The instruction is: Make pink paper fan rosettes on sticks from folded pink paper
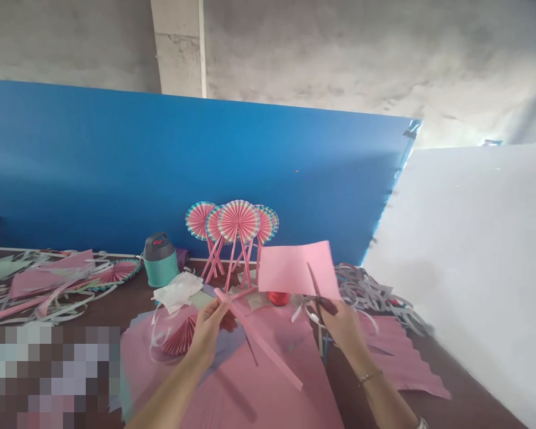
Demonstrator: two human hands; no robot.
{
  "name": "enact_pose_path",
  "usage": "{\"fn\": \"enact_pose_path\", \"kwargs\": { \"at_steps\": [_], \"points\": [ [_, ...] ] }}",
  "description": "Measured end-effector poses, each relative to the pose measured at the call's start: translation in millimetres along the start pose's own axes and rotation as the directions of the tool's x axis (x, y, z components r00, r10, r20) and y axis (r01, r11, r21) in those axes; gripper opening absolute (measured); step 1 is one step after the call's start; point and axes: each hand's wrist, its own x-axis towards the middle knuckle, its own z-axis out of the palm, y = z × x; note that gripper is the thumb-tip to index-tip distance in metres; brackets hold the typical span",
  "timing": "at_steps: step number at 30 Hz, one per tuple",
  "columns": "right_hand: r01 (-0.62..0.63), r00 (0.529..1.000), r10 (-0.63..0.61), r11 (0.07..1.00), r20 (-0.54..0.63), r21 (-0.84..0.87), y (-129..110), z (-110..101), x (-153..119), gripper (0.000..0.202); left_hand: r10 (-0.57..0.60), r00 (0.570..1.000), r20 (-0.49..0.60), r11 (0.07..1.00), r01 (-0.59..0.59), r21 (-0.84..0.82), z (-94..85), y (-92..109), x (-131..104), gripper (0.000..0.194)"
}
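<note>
My left hand (212, 325) pinches long narrow pink paper strips (272, 351) near their crossing ends, above a stack of pink sheets (250, 399). A thin dark line below that hand is too unclear to name. My right hand (339, 322) is closed around a pair of scissors (315, 283), the blade pointing up across a rectangular pink paper piece (290, 265). Whether that piece is gripped by the fingers or caught by the blades, I cannot tell. Behind the left hand lies a folded pink paper fan (178, 338), partly covered by the wrist.
Several round pleated paper fans on crossed pink sticks (239, 221) stand against the blue partition (93, 167). A teal container (159, 268) and white tissue (178, 291) are at left. Heaped paper strips (379, 298) lie at right, with more scraps (58, 274) far left. A red spool (279, 298) sits in the middle.
</note>
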Motion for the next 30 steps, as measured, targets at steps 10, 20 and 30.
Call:
{"fn": "enact_pose_path", "kwargs": {
  "at_steps": [10,20,30],
  "points": [
    [-0.011,0.987,0.089,0.873,0.136,-0.488,39,6,17,0.025,-0.042,0.999,0.001,0.999,0.042,-0.005,12.9,2,-5,0.032],
    [-0.054,0.976,0.107,0.962,0.188,-0.268,25,0,11,0.021,-0.049,0.993,0.111,0.999,0.047,0.017,21.1,-3,-7,0.038],
    [-0.014,0.860,-0.176,0.930,0.479,0.367,-80,46,-61,0.027,-0.043,0.984,0.173,0.997,0.032,0.065,26.2,-1,-17,0.035]
  ]
}}
